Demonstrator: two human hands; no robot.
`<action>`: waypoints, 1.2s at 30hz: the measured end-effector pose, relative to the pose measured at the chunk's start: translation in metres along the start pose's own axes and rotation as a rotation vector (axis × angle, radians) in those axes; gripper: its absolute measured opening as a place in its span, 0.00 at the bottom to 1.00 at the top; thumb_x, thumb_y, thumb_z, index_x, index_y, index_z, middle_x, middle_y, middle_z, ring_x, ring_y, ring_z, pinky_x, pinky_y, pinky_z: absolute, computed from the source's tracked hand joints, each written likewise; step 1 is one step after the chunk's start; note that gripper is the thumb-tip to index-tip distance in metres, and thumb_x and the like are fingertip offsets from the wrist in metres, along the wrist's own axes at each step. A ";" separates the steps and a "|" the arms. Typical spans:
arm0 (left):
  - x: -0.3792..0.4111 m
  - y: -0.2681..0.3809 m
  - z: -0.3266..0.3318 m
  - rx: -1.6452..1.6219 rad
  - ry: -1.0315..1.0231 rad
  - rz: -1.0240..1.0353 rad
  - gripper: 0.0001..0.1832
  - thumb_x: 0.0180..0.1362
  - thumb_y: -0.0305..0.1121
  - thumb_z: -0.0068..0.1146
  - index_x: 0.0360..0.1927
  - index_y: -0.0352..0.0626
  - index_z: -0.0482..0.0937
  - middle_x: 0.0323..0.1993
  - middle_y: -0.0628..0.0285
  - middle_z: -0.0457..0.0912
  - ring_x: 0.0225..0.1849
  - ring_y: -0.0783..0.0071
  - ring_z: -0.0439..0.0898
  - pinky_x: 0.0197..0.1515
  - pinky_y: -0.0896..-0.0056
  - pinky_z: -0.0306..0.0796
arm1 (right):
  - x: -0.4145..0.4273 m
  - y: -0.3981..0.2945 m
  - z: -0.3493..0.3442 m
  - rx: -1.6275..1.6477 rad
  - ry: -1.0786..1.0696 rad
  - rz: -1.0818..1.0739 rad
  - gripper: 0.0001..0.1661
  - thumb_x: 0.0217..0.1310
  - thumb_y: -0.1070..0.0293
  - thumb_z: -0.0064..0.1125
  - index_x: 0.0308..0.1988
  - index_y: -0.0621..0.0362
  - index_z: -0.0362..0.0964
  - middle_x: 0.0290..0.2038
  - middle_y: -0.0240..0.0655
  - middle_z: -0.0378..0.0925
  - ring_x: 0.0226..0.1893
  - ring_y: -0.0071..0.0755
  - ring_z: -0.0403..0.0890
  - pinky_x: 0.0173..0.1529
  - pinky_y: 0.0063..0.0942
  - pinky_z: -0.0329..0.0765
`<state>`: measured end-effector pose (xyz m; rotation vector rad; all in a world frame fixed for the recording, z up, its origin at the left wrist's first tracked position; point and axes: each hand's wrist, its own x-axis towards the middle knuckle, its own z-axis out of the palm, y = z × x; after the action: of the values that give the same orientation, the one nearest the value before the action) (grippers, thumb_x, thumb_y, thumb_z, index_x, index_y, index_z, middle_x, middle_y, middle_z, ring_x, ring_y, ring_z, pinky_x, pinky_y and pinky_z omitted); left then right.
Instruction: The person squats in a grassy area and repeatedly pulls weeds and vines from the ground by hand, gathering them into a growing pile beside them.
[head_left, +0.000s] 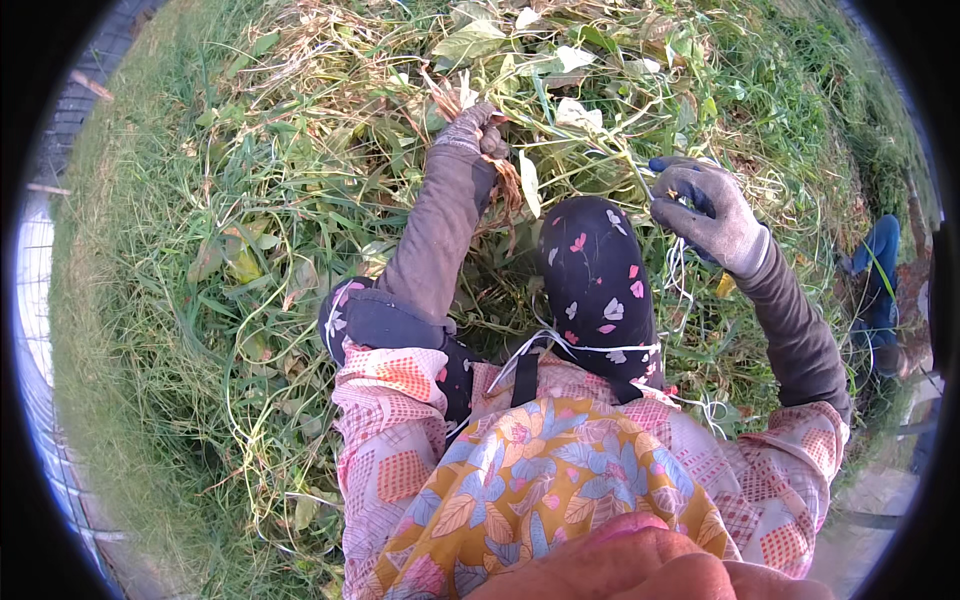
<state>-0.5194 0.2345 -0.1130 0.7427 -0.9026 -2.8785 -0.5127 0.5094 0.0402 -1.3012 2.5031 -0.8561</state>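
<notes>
My left hand (480, 135), in a worn dark glove, is closed around a bunch of dry brown plant stems and leaves (507, 187) above my knees. To its right, my right hand (694, 206) wears a grey glove with dark blue coated fingertips. Its thumb and fingers pinch the end of a thin green vine stem (634, 169) that runs up and left among pale leaves. White string (675, 277) hangs below the right hand. More white string (615, 348) is tied across my right thigh, over dark flowered trousers.
Tangled vines and grass (262, 187) surround me, with a heap of dry stems (300, 60) at the top. A blue boot or shoe (879, 255) shows at the right edge. Grey paving (71, 112) lies at the upper left rim.
</notes>
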 end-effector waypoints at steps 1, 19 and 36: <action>-0.001 -0.004 -0.001 0.017 -0.035 -0.018 0.10 0.56 0.35 0.53 0.26 0.41 0.70 0.08 0.67 0.62 0.08 0.74 0.59 0.16 0.71 0.58 | 0.003 -0.021 0.010 0.240 -0.051 0.190 0.08 0.48 0.69 0.58 0.25 0.62 0.70 0.18 0.36 0.68 0.17 0.33 0.67 0.24 0.28 0.65; -0.075 0.034 -0.012 0.038 -0.355 -0.066 0.12 0.61 0.40 0.46 0.40 0.44 0.72 0.28 0.65 0.76 0.23 0.74 0.73 0.29 0.71 0.71 | 0.053 -0.087 0.095 2.511 -0.239 0.135 0.35 0.60 0.53 0.51 0.60 0.59 0.52 0.58 0.53 0.58 0.54 0.47 0.68 0.57 0.43 0.67; -0.106 0.001 -0.002 0.128 -0.576 0.107 0.13 0.60 0.44 0.50 0.29 0.45 0.72 0.29 0.63 0.73 0.17 0.85 0.61 0.24 0.83 0.58 | 0.111 -0.005 0.080 1.353 -0.048 0.042 0.27 0.62 0.58 0.48 0.54 0.66 0.60 0.50 0.43 0.69 0.53 0.37 0.70 0.60 0.36 0.64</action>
<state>-0.4244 0.2513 -0.0679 -0.1562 -1.1334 -2.9948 -0.5418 0.3863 -0.0115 -0.6967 1.2394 -1.9009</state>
